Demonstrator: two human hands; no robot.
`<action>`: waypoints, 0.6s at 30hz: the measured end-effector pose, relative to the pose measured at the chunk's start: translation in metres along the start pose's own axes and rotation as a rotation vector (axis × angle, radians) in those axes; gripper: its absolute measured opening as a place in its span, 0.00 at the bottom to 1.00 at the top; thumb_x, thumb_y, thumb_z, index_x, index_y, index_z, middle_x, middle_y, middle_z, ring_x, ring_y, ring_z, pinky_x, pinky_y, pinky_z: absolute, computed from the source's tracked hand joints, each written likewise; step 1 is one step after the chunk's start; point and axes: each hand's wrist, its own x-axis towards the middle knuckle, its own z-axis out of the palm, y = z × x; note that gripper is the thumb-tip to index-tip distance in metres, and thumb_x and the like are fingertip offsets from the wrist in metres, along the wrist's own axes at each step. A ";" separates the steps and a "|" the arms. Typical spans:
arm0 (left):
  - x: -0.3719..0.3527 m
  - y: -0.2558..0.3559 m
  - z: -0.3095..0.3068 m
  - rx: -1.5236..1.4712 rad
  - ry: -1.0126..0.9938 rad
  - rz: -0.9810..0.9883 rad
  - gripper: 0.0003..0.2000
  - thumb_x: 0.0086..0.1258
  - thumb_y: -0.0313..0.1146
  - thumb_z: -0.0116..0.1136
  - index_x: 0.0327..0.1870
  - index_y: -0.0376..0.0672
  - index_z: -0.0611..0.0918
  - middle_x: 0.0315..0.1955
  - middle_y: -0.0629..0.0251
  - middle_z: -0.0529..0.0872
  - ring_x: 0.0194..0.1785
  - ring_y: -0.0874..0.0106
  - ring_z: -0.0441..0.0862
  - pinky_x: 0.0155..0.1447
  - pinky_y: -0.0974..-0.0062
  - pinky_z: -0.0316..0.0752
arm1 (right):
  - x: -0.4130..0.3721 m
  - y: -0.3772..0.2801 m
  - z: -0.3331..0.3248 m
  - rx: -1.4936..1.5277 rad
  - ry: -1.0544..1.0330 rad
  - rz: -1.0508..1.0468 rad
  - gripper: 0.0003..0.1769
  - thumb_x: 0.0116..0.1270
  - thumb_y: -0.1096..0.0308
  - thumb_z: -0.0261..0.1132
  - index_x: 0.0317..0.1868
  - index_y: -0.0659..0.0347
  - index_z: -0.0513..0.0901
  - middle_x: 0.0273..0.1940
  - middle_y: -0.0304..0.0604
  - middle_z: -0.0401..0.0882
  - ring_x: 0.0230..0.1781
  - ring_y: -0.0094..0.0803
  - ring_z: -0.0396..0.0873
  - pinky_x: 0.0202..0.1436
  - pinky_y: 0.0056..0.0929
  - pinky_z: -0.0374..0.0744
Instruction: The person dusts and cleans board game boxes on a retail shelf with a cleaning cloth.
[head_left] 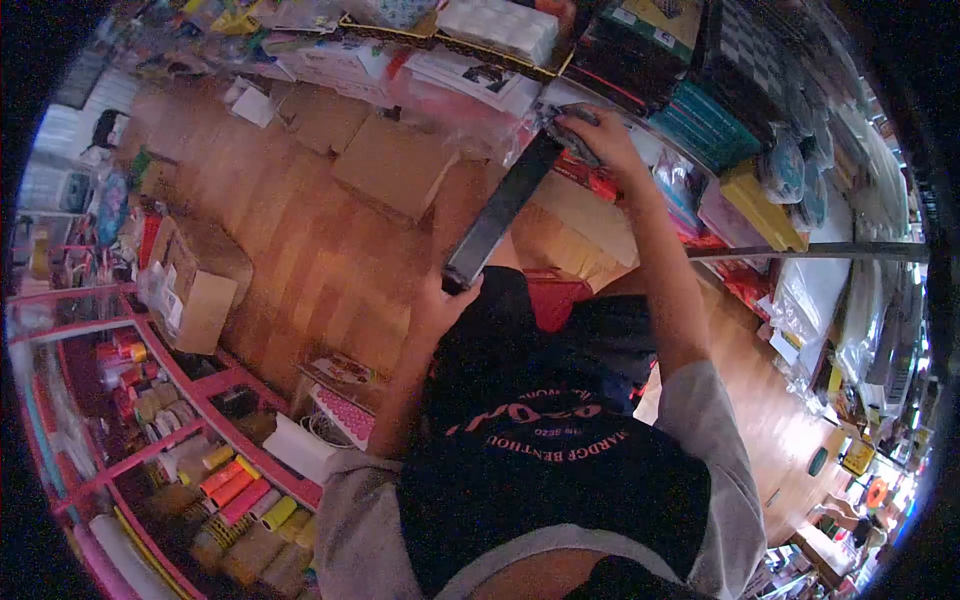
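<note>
A long, narrow black box (505,212) is held at a slant in front of my body, above my knees. The fingers of my left hand (445,303) are wrapped round its lower end, with the thumb on the edge. At its upper end is my right hand (603,143), closed on a crumpled grey cloth (577,140) that touches the box there. Part of the cloth lies hidden under the fingers. A red thing (556,300) shows between my legs, just below the box.
Flattened cardboard (392,165) lies on the wooden floor (285,240). An open carton (205,275) stands at left, beside a pink-framed case (190,385) holding colourful rolls. Packed shelves line the front and right, with teal boxes (712,122) and a yellow box (762,208).
</note>
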 end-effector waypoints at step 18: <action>0.004 0.145 -0.058 0.407 -0.107 0.161 0.33 0.49 0.40 0.62 0.55 0.36 0.64 0.43 0.47 0.74 0.48 0.56 0.73 0.50 0.68 0.67 | -0.059 -0.013 0.026 -0.097 0.149 -0.064 0.16 0.49 0.62 0.64 0.36 0.65 0.78 0.29 0.45 0.78 0.30 0.27 0.75 0.38 0.24 0.71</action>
